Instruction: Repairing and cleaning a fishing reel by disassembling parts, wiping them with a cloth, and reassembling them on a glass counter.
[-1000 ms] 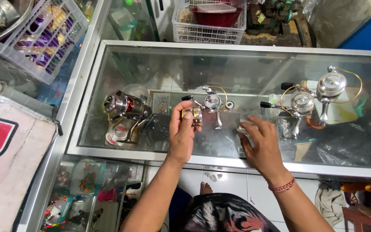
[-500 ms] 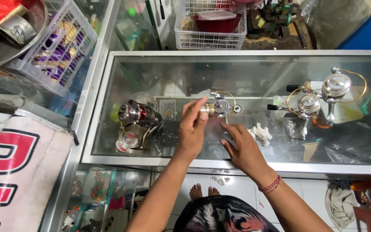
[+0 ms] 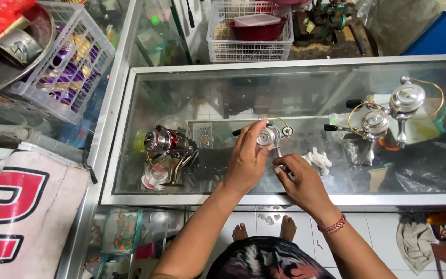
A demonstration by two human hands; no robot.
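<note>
Left hand clasps silver spinning reel on glass counter, centre | right hand pinches reel foot from near side | advice: keep the left clasp firm, steady the body, clear of white rag just right.

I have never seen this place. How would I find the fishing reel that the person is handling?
Start at the glass counter with the metal frame. Near its front middle, the left hand grips a silver fishing reel, and the right hand is beside it. Unlike the red reel to the left and the two silver reels to the right, only this one is held.
</note>
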